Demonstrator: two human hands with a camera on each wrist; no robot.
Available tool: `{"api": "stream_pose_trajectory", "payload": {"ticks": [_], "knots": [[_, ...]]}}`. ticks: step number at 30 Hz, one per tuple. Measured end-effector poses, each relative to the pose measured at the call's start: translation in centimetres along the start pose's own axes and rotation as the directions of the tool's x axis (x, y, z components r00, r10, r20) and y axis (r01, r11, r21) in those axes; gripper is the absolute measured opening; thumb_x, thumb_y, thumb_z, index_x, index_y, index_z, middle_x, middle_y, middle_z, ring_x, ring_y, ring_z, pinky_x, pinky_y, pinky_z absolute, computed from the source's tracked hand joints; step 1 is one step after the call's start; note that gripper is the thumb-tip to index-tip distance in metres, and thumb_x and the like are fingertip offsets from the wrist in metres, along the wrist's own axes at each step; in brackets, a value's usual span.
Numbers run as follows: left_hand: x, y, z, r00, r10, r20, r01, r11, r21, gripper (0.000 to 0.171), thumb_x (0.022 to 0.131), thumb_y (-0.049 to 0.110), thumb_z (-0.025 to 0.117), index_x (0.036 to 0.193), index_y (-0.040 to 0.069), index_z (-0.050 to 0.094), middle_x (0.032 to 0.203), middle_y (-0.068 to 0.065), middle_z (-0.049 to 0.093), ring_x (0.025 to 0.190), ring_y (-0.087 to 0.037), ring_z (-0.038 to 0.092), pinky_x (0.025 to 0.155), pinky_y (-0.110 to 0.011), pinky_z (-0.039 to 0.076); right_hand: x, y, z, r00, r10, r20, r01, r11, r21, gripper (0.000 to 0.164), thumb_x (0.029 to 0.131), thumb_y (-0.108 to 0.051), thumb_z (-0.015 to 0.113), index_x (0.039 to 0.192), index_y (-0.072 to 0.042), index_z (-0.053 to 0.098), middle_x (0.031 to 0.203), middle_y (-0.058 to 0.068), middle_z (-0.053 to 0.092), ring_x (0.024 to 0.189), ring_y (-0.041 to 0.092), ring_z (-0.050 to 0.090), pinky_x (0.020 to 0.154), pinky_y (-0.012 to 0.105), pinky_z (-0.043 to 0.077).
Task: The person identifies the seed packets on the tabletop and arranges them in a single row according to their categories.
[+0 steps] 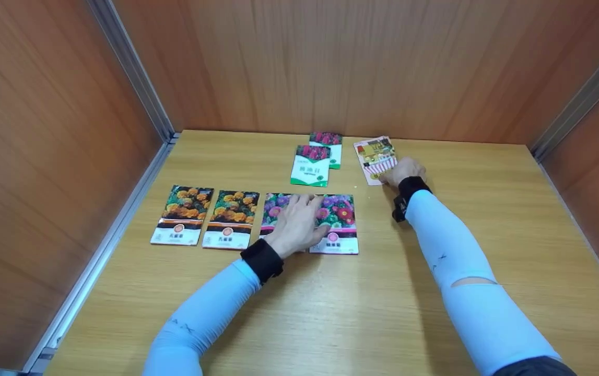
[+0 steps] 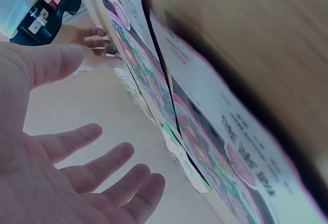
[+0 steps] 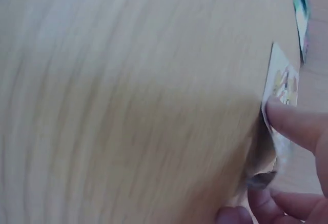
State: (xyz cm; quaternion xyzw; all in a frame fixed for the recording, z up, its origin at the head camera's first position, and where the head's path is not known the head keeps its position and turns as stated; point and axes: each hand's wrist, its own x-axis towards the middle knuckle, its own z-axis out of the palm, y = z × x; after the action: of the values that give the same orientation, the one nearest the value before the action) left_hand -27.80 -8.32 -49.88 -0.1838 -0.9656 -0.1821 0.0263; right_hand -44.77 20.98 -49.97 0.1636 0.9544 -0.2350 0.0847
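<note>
My right hand (image 1: 406,171) pinches the near right corner of a pale packet (image 1: 373,152) with yellow pictures and a pink-striped pattern. In the right wrist view the thumb presses on that packet's (image 3: 283,83) face, and its lower corner bends up off the table. My left hand (image 1: 296,224) is over two side-by-side flower packets, the left one (image 1: 274,209) and the right one (image 1: 342,222), hiding part of both. Its fingers are spread and loosely bent; the left wrist view shows the palm and fingers (image 2: 97,167) apart from the packets.
Two marigold packets (image 1: 181,214) (image 1: 230,219) lie in a row at the left. Behind, a green-and-white packet (image 1: 309,169) overlaps another one (image 1: 335,151). Wooden panels (image 1: 330,68) wall the table (image 1: 372,324) at the back and both sides.
</note>
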Motion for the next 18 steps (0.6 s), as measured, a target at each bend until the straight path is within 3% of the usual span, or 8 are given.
{"api": "stream_pose_trajectory", "payload": {"ticks": [4, 7, 9, 13, 18], "knots": [[-0.1, 0.1, 0.1, 1.0, 0.005, -0.002, -0.005, 1.0, -0.012, 0.068, 0.103, 0.041, 0.081, 0.159, 0.009, 0.06, 0.158, -0.018, 0.062, 0.147, -0.04, 0.056, 0.114, -0.061, 0.058, -0.3, 0.5, -0.2, 1.0, 0.012, 0.028, -0.015, 0.995, 0.1, 0.049, 0.093, -0.029, 0.087, 0.126, 0.004, 0.072, 0.117, 0.014, 0.061, 0.106, 0.03, 0.055, 0.088, 0.038, 0.048], [0.1, 0.3, 0.1, 1.0, 0.002, 0.013, -0.001, 1.0, -0.026, 0.064, 0.103, 0.041, 0.08, 0.157, 0.011, 0.063, 0.159, -0.017, 0.062, 0.147, -0.039, 0.055, 0.116, -0.062, 0.057, -0.3, 0.8, -0.4, 0.998, 0.005, 0.06, -0.02, 0.971, 0.238, 0.05, 0.093, -0.02, 0.084, 0.134, 0.003, 0.069, 0.121, 0.013, 0.065, 0.103, 0.026, 0.057, 0.081, 0.031, 0.049], [0.2, 0.3, 0.1, 1.0, -0.002, 0.025, 0.003, 0.999, -0.036, 0.061, 0.104, 0.039, 0.08, 0.156, 0.012, 0.065, 0.159, -0.016, 0.062, 0.147, -0.038, 0.055, 0.118, -0.061, 0.056, -0.2, 0.9, -0.5, 0.995, 0.008, 0.101, -0.044, 0.93, 0.365, 0.055, 0.094, -0.014, 0.083, 0.143, 0.001, 0.065, 0.131, 0.015, 0.07, 0.102, 0.024, 0.064, 0.077, 0.027, 0.056], [0.3, 0.4, 0.0, 0.999, -0.002, 0.036, 0.004, 0.999, -0.048, 0.058, 0.104, 0.036, 0.081, 0.154, 0.012, 0.067, 0.16, -0.017, 0.062, 0.145, -0.038, 0.055, 0.12, -0.061, 0.054, -0.2, 0.9, -0.8, 0.986, 0.016, 0.164, -0.108, 0.813, 0.572, 0.067, 0.097, -0.007, 0.082, 0.159, -0.004, 0.057, 0.15, 0.018, 0.069, 0.101, 0.019, 0.072, 0.071, 0.023, 0.063], [0.7, 0.6, -0.2, 0.999, 0.011, 0.041, -0.009, 0.999, -0.048, 0.056, 0.103, 0.038, 0.081, 0.151, 0.011, 0.069, 0.161, -0.017, 0.062, 0.146, -0.039, 0.056, 0.121, -0.06, 0.053, -0.7, 1.1, -1.7, 0.991, -0.022, 0.136, -0.074, 0.746, 0.662, 0.06, 0.098, -0.011, 0.082, 0.154, -0.004, 0.062, 0.141, 0.012, 0.072, 0.097, 0.014, 0.069, 0.073, 0.022, 0.059]]}}
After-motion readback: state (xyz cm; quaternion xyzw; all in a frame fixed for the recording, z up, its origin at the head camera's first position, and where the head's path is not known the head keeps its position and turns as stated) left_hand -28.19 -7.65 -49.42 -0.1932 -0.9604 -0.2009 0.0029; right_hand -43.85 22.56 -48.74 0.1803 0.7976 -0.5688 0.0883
